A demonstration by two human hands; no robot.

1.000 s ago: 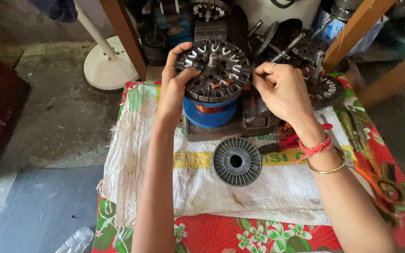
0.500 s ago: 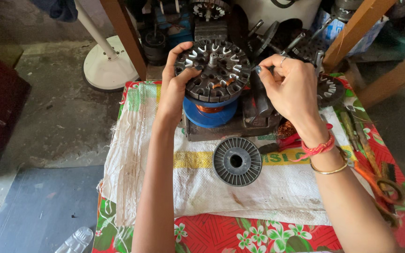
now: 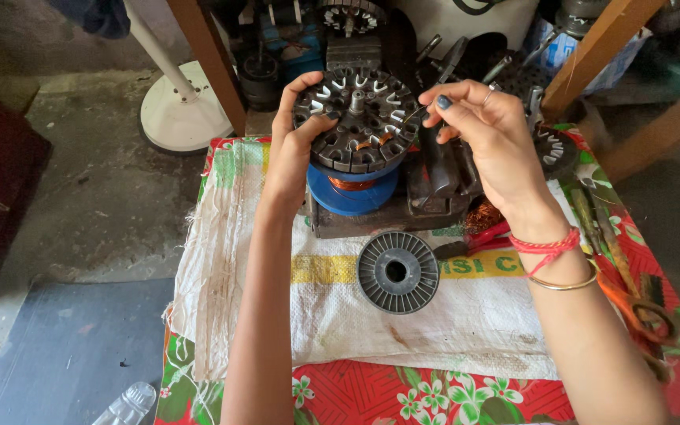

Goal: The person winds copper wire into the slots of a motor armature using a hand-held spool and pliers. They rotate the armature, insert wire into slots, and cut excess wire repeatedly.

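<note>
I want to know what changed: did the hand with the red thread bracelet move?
Yes. The right hand drifted slightly left, toward the round slotted metal motor core.

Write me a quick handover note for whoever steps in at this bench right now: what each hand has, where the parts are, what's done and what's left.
Left hand: grips the round slotted stator core by its left edge, held up over the blue wire spool.
Right hand: fingertips pinch a thin copper wire at the core's right rim.
Parts: a grey empty spool lies on the white sack in front; red-handled pliers lie beside it; another core sits at the right.
Done: white slot liners sit in the upper slots; a little copper shows in one lower slot.
Left: most slots show no copper yet.
</note>
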